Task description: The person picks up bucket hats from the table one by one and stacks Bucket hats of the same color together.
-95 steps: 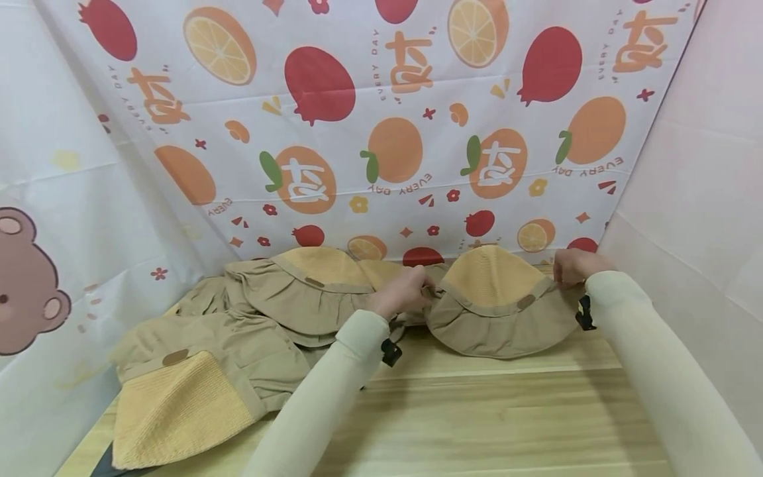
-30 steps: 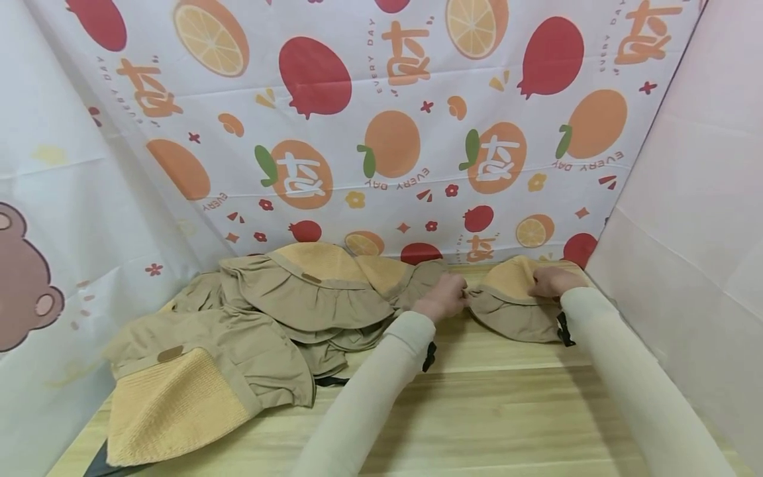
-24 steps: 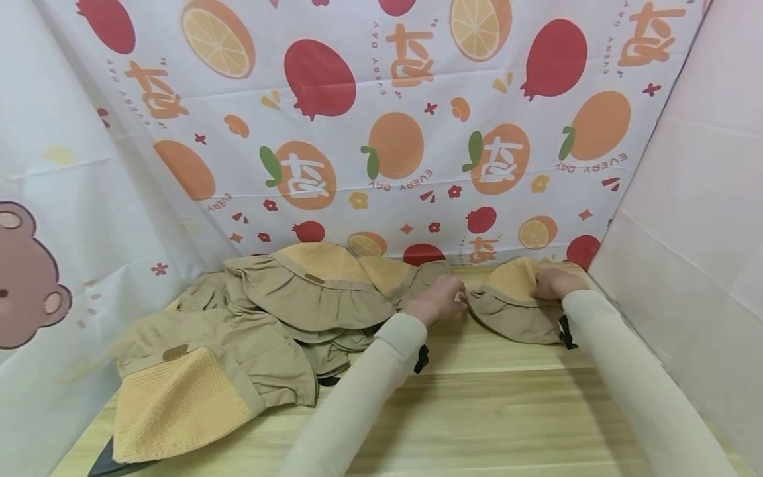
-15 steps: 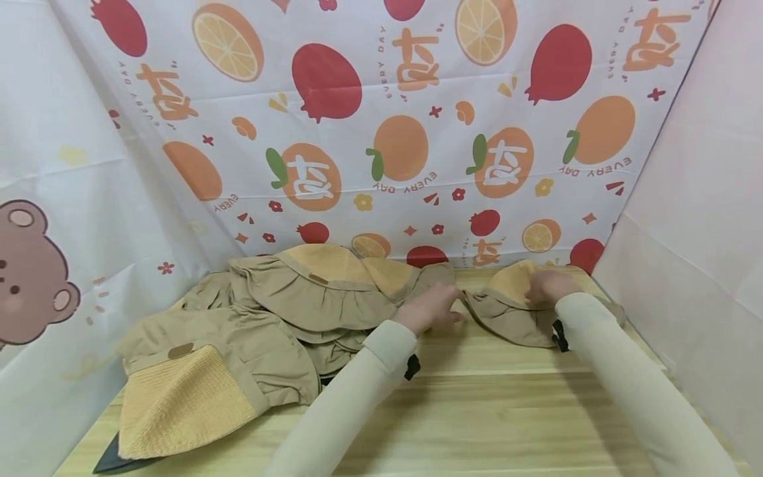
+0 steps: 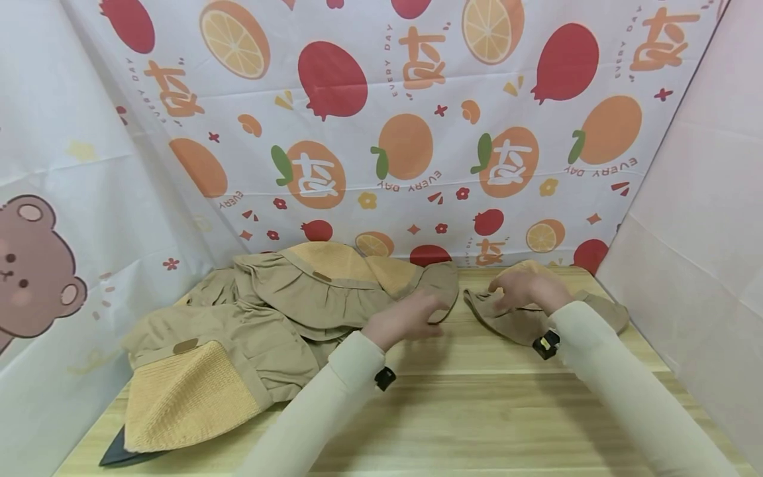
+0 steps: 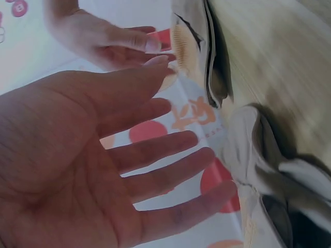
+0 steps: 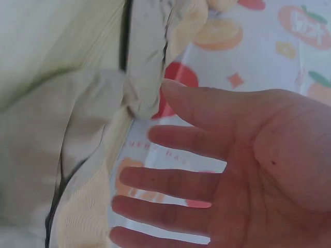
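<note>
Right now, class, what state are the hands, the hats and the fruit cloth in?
Left hand, fingers extended, gripping nothing.
Right hand, fingers extended, gripping nothing.
Right hat, lying apart from the others.
Front hat, lying with its crown nearest.
Back hats, overlapping in a heap.
Fruit cloth, hanging, lightly creased.

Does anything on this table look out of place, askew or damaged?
Yes: the front-left hat lies reversed, its yellow top toward the camera, while the far-right hat has its top toward the back cloth. A dark flap also pokes out from beneath the reversed one. No spill or damage shows.
</note>
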Available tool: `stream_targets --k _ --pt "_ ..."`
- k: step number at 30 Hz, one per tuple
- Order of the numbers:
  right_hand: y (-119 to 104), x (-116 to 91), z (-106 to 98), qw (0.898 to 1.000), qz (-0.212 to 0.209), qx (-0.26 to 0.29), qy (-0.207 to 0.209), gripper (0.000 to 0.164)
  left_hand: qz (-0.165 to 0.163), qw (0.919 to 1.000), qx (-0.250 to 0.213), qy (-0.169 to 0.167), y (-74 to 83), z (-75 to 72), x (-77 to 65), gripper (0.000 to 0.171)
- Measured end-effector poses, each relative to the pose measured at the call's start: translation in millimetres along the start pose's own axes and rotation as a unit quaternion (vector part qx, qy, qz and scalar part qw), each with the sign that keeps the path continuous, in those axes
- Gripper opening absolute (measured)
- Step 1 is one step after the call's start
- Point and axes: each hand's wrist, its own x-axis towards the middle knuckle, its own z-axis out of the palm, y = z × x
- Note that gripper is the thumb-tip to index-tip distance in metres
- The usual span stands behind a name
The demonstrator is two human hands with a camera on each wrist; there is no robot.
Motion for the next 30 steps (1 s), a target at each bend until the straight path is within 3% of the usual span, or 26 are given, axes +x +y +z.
stream_targets --k 8,17,23,30 --pt "-27 2 9 0.997 -0.073 -0.012 -0.020 0.040 -0.024 0.9991 -0.029 -0.017 -12.7 -4.8 -47.4 0.047" --pt "-53 16 18 0.994 -0.105 -0.016 -0.026 0.029 -0.054 0.9959 -0.064 -0.033 -21.1 -3.3 -91.5 0.040" --pt "-73 28 21 0.993 -0.113 0.003 -0.026 0.030 -0.056 0.9953 -0.059 -0.053 -23.9 -8.4 -111.0 0.041" --pt "-95 38 15 0.990 -0.141 0.004 -0.024 0.032 -0.057 0.9953 -0.056 -0.054 -32.1 -9.5 -120.8 0.041"
